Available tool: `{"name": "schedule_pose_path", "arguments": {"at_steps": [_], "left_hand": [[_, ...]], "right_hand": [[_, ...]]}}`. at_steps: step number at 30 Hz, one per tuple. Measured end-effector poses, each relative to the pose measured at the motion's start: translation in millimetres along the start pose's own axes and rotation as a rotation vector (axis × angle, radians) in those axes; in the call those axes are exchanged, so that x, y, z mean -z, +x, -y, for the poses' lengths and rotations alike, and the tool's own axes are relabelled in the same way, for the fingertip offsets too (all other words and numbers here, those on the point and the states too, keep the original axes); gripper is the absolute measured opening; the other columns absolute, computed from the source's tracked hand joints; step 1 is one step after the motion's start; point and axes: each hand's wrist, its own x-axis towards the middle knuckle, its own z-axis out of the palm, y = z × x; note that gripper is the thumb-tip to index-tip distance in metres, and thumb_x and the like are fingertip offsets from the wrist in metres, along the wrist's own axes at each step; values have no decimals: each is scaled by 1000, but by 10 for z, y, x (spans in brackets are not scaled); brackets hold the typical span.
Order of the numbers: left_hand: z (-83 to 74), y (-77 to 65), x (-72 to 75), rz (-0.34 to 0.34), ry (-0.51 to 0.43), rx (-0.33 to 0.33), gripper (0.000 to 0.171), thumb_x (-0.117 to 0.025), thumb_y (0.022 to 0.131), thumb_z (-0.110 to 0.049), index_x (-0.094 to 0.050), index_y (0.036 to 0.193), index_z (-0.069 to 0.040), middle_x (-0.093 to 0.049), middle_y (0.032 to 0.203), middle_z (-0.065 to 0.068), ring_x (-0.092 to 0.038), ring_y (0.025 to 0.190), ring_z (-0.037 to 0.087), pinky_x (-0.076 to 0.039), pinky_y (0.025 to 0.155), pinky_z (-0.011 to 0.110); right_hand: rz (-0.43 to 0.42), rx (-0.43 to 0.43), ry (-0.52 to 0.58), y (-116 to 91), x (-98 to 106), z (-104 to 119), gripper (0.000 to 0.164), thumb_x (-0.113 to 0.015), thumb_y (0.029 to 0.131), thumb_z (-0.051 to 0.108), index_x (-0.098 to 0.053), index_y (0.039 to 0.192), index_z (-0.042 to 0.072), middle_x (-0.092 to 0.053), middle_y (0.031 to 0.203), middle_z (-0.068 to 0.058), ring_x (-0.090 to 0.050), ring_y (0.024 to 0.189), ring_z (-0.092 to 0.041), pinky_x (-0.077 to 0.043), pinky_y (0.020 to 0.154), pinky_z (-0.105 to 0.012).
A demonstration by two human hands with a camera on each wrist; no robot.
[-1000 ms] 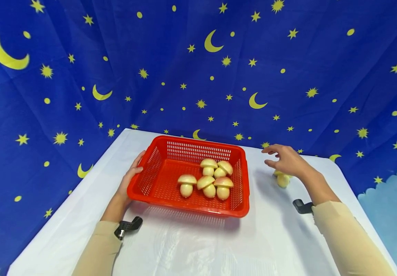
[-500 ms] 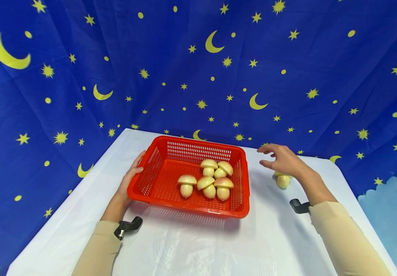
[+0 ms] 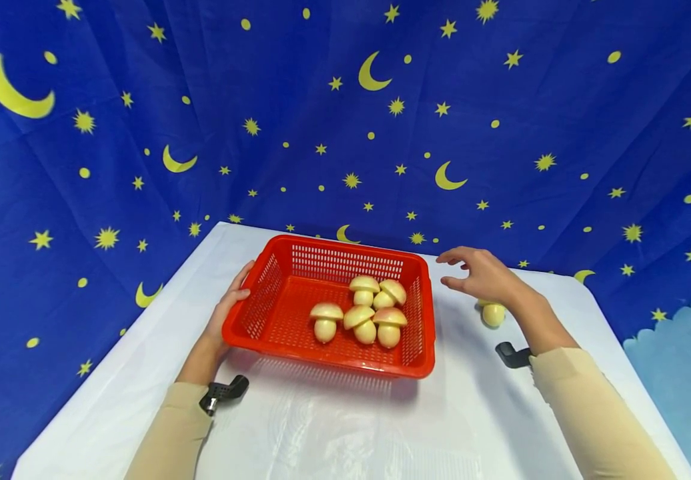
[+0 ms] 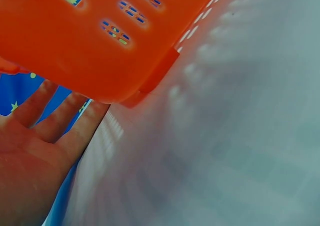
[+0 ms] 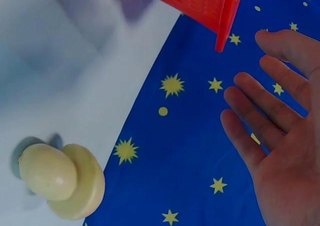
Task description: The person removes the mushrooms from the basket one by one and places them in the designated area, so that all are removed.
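A red plastic basket [image 3: 273, 347] with slotted walls fills the middle of the head view. Several pale, pink-tinged toy mushrooms [image 3: 325, 321] sit inside it, mostly toward its right half. My left hand [image 3: 223, 316] holds the basket's left side, thumb at the rim and fingers against the outer wall; in the left wrist view, several fingers [image 4: 77, 131] reach its lower edge. Right of the basket, my right hand [image 3: 482, 275] hovers with loosely bent fingers, holding nothing and apart from the rim. Another toy mushroom [image 5: 80, 186] lies on the table, partly hidden by my right wrist in the head view.
A white-covered table [image 3: 333, 433] lies beneath everything. Close behind it hangs a blue cloth [image 3: 297, 87] with yellow moons and stars. A light blue patterned surface [image 3: 690, 360] stands at the right side.
My right hand has moved left, closer to the basket's right rim, uncovering a little more of the loose mushroom. My left hand and the basket look unchanged.
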Motion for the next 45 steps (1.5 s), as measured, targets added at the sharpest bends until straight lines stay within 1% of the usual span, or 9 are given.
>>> {"name": "schedule_pose_path", "arguments": {"at_steps": [4,8,14,19,24,30,33,39,45], "left_hand": [[-8,-1,-12,3,-4,3,55,-21,94,-9,-14,142,-35,-7,148,10,-33,117,33,-40,90,44],[-6,-1,-18,5,-3,0,55,-21,95,-10,-13,142,-35,-6,147,11,-34,116,32,-40,90,43],[14,-18,-12,14,-5,-6,54,-19,95,-9,-13,142,-35,-6,148,10,-32,118,32,-40,90,43],[23,-29,0,13,-7,-3,54,-20,95,-10,-12,143,-34,-6,148,9,-32,118,32,-38,91,44],[13,-20,9,5,-12,2,53,-21,95,-10,-15,142,-36,-7,147,11,-36,114,31,-41,89,43],[18,-8,12,13,-7,-5,54,-20,95,-10,-13,142,-35,-7,147,11,-35,115,31,-37,91,45],[14,-8,8,17,-13,-2,54,-22,95,-11,-13,142,-35,-6,147,11,-35,115,31,-35,92,46],[-4,-5,0,20,-1,-15,54,-22,95,-11,-10,143,-33,-6,147,11,-34,116,31,-40,90,43],[-14,-3,16,18,15,-14,54,-20,95,-10,-12,143,-34,-6,147,10,-31,118,33,-40,90,43]], "right_hand": [[-1,0,-3,-4,-6,44,43,-66,75,42,-60,111,19,-58,110,3,-51,102,-20,-46,82,-41],[-5,15,9,-4,-21,96,41,-68,75,39,-61,111,19,-59,109,5,-52,101,-17,-46,81,-39],[17,23,16,15,-67,171,44,-68,76,35,-60,114,15,-58,109,4,-50,101,-19,-47,79,-43],[25,7,10,33,-113,208,44,-68,76,37,-60,115,18,-58,109,5,-49,100,-18,-46,78,-42],[36,38,32,51,-137,237,41,-67,77,33,-60,114,16,-59,111,2,-50,100,-17,-47,79,-40],[38,86,40,90,-165,284,39,-68,77,30,-61,112,13,-59,109,1,-52,99,-16,-46,81,-39],[49,79,38,106,-178,309,39,-68,77,31,-62,111,14,-59,108,1,-53,99,-19,-46,80,-39],[82,87,40,142,-221,341,38,-67,78,29,-61,112,14,-60,109,-3,-52,98,-20,-46,81,-40],[79,99,54,176,-252,426,34,-67,77,29,-61,109,21,-60,108,2,-53,97,-20,-47,79,-38]]}}
